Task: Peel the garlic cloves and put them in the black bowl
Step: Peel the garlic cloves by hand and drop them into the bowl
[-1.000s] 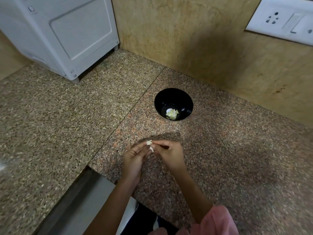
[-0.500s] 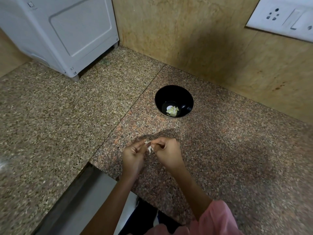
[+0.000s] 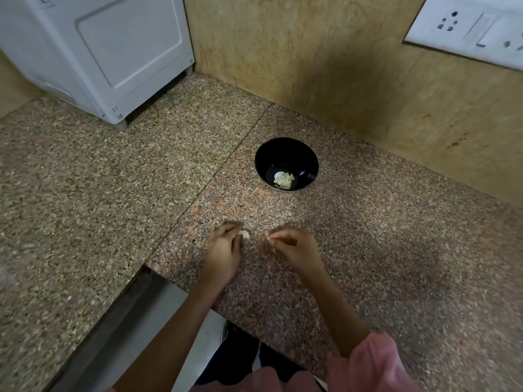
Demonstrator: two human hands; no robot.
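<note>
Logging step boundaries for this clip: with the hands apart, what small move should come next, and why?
Probably the left hand carries its garlic clove forward to the black bowl and drops it: the clove looks pale and bare, the right hand pinches what seems a peel scrap, and peeled cloves already lie there.

White appliance (image 3: 93,49), wall socket (image 3: 467,26), granite counter (image 3: 85,193)

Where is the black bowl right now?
Head view, centre: the black bowl stands on the granite counter, just right of its seam, close to the tan wall behind it.
</note>
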